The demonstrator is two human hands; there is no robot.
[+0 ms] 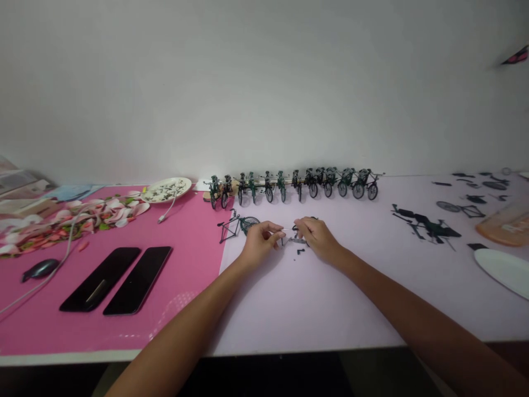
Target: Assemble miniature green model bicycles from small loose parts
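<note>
Over the pale sheet, my left hand (262, 241) is closed, its fingertips pinching a thin silvery rod (288, 229) that points towards the other hand. My right hand (314, 236) is closed too, gripping a small dark part (295, 227) at the rod's far end; its exact kind is too small to tell. Just left of my left hand lies a model bicycle frame with one wheel (236, 225) attached. Below the fingers is a tiny black piece (300, 251) on the sheet. Dark bits under my right hand are partly hidden.
Several small model bicycles (282, 186) stand in a row along the wall. Loose dark parts (430, 225) lie at right, beside a white plate (504, 269) and an orange tub (506, 225). At left are two phones (138, 280), petals (74, 223), a mouse (40, 270) and a parts plate (167, 190).
</note>
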